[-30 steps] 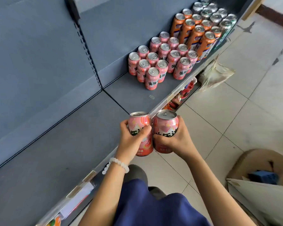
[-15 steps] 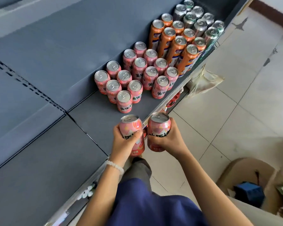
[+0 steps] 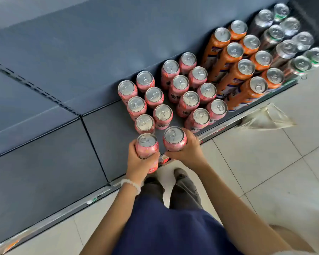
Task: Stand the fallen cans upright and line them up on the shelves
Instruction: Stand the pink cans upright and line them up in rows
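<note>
Each of the two hands is clamped on one upright pink can, long axis vertical, over the near edge of the grey shelf (image 3: 107,137). The left hand (image 3: 139,162) wraps the left-hand can (image 3: 147,147); the right hand (image 3: 187,151) wraps the right-hand can (image 3: 174,138), a narrow gap between the two cans.

The block of standing pink cans (image 3: 173,96) lies straight ahead, just beyond the hands. The left-hand can sits just near of the last can in the leftmost column (image 3: 145,124), almost touching; the right-hand can is in line with the next column, with a little bare shelf ahead of it.

Open shelf spreads to the left. To the right stand the tall orange cans (image 3: 236,70), and the shelf's front rail (image 3: 219,128) runs beneath the right hand, so little room remains on the near side.
</note>
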